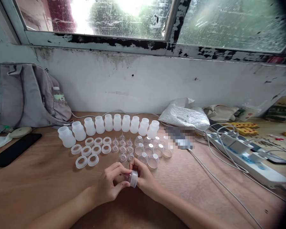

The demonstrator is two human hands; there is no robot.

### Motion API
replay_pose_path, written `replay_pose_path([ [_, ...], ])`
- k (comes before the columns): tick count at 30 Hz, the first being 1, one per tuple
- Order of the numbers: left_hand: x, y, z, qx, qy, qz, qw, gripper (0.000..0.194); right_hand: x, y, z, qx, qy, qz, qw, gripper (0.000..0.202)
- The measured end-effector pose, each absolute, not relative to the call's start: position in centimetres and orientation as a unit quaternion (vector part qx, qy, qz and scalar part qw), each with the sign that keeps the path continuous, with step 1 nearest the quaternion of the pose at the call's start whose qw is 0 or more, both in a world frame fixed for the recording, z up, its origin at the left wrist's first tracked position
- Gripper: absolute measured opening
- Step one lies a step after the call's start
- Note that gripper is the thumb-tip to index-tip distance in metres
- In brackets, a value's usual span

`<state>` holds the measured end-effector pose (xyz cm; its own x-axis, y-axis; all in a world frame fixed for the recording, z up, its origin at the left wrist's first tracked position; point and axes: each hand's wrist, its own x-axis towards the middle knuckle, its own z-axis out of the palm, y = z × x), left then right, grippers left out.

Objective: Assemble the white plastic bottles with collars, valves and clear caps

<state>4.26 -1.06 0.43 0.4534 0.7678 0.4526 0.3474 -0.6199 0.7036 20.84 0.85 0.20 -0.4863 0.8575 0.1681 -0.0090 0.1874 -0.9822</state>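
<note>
Between my two hands is a small clear cap with a ridged ring (133,178), held just above the table. My left hand (112,181) pinches its left side with thumb and fingers. Closed on its right side is my right hand (145,179); some of its fingers are hidden behind the piece. Beyond the hands lie several white rings (93,160), several clear teat-like pieces (123,157) and several clear domed caps (153,161). An arc of frosted bottles (108,122) stands behind them.
A grey backpack (26,95) and a black phone-like slab (15,149) are at the left. At the right are a silver bag (184,114), a white power strip (264,173) with cables, and yellow items (246,128). A wall and window rise behind.
</note>
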Motion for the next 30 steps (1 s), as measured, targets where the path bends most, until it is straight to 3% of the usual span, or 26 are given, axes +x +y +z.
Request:
replay_pose_path([
  [7, 4.4, -0.8, 1.0, 0.76, 0.41, 0.397, 0.31, 0.018, 20.9, 0.9, -0.1, -0.349, -0.674, 0.514, 0.399, 0.023],
  [11, 4.0, -0.4, 1.5, 0.732, 0.418, 0.422, 0.334, 0.02, 21.5, 0.8, 0.7, -0.372, -0.698, 0.479, 0.381, 0.01],
  [18, 3.1, 0.8, 0.9, 0.637, 0.455, 0.487, 0.387, 0.024, 25.1, 5.0, 3.9, -0.467, -0.676, 0.204, 0.533, 0.01],
  [20, 3.0, 1.1, 0.5, 0.617, 0.454, 0.499, 0.404, 0.025, 26.6, 7.4, 4.5, -0.513, -0.658, 0.122, 0.537, 0.019],
  [22, 3.0, 1.2, 0.3, 0.608, 0.45, 0.507, 0.413, 0.026, 28.0, 9.7, 4.9, -0.562, -0.647, 0.055, 0.513, 0.038],
  [25, 3.0, 1.3, 0.1, 0.604, 0.448, 0.511, 0.417, 0.027, 29.5, 12.6, 5.1, -0.666, -0.632, 0.027, 0.396, 0.057],
  [30, 3.2, 1.3, -0.1, 0.605, 0.441, 0.516, 0.416, 0.027, 30.1, 15.2, 4.8, -0.75, -0.607, 0.064, 0.256, 0.066],
])
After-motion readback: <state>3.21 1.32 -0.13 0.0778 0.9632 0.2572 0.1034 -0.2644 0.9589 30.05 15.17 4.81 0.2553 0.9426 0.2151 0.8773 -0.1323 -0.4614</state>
